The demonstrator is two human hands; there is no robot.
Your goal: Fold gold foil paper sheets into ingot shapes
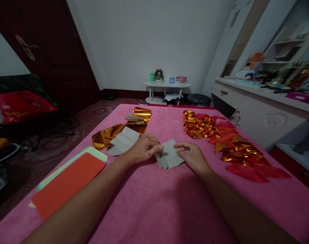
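Several small greyish sheets of paper [172, 157] lie overlapped in front of me on the pink cloth. My left hand [145, 147] grips their left side, thumb on top and fingers curled beyond. At the right edge, my right hand [191, 154] pinches the largest sheet between thumb and fingertips. Just left of my left hand is another stack of greyish paper [126, 139], partly resting on crumpled gold foil [101, 137]. Behind it, a roll of gold foil [142, 112] stands near a folded bundle of grey paper [134, 118].
Orange paper [70, 183] tops a coloured stack at the left edge of the pink-covered table [154, 210]. Twisted gold foil pieces [195, 123] and red paper pieces [248, 173] line the right side. A white low table [167, 84] stands by the wall, beside a dark stool [199, 99].
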